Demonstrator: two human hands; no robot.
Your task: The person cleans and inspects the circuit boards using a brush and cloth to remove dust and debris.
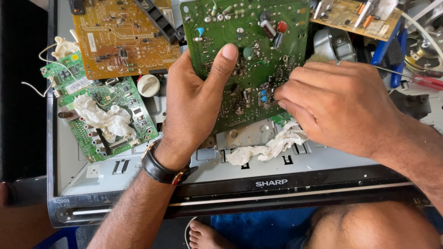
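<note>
Your left hand (196, 103) grips the large green circuit board (249, 55) by its lower left corner, thumb pressed flat on the component side, the other fingers hidden behind the board. The board stands tilted up toward you, component face in view, its long axis running away from you and slightly rightward, the far edge pointing at the clutter beyond. A dark wristwatch (161, 168) sits on that wrist.

Your right hand (339, 103) is curled closed at the board's lower right area, fingertips pinched together against the components; what they pinch is too hidden to tell. A ring (340, 62) shows on one finger.

Just below your right hand lies a crumpled white tissue (270, 147) on the grey metal chassis (138, 173) of an opened television. Left of your left hand lies a smaller green circuit board (131, 99) with another wad of tissue (104, 115) on it, and beyond that an orange-brown circuit board (122, 34). Past your right hand, a red-handled screwdriver (427, 82) lies well apart.
</note>
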